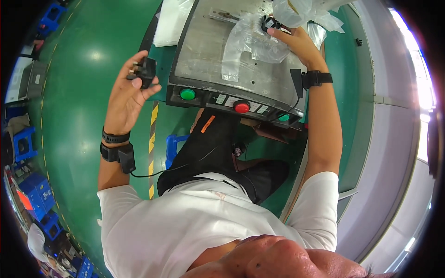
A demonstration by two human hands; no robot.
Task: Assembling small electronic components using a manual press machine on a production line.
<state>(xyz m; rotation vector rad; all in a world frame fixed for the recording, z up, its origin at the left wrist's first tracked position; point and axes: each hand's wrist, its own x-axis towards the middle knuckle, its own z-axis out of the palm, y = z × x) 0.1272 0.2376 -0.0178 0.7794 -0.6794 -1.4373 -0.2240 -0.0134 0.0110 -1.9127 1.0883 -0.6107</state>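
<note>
My left hand [124, 99] is raised off the left side of the metal-topped machine [199, 51]. Its fingers are closed on a black plug [147, 72] with metal pins pointing left. Over the far right part of the machine top, my right hand [303, 45] pinches another black plug-like piece [270, 23], partly covered by the fingers. Beneath and beside that piece lies a crumpled clear plastic bag [235, 51], and more clear plastic [296, 11] bunches up beyond the right hand.
Along the machine's front edge sit a green button [187, 94], a red button [241, 106] and a second green button [283, 117]. White sheets or bags [171, 23] lie at its far left. A blue stool [174, 150] stands below it. A pale wall [394, 125] runs along the right.
</note>
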